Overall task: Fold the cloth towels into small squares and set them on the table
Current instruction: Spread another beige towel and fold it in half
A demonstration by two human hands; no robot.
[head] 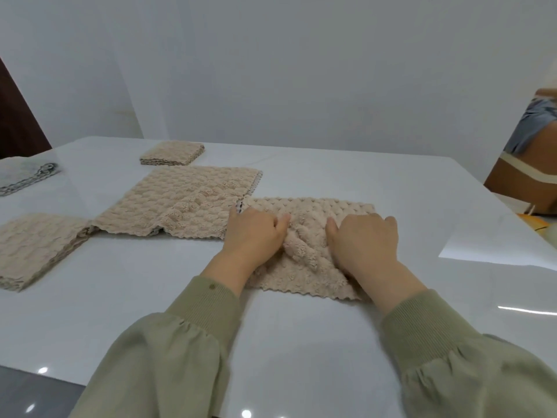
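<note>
Gripping the beige towel (pixel 313 208) with the left hand (pixel 256 233) and the right hand (pixel 366 239), both palm down, fingers curled into the pile, fingertips out of sight. Pinching up a soft ridge of cloth between the two thumbs, left thumb against one side, right thumb against the other. Resting that towel on the white table (pixel 150 312), near the middle and close in front of the body, scalloped near edge toward the camera, far edge lying flat beyond the knuckles. Wearing olive-green sleeves (pixel 205 321) with ribbed cuffs down to both wrists.

Just to the left, meeting the held towel by the left hand's knuckles: a second beige towel (pixel 187 203), spread open and flat, with a few wrinkles across its middle. Beyond that, apart from it and toward the far edge of the table: a small folded square (pixel 171 153) of the same cloth. At the left edge of the view: a larger folded pile (pixel 33 245), layered, its right corner touching the spread towel. At the far left: a grey cloth (pixel 21 176), lying flat and partly cut off by the frame. Past the right side of the table: a brown cardboard box (pixel 518 188), with something grey-blue above it, too cut off to tell what. Behind the table: a plain pale wall (pixel 301 70).
</note>
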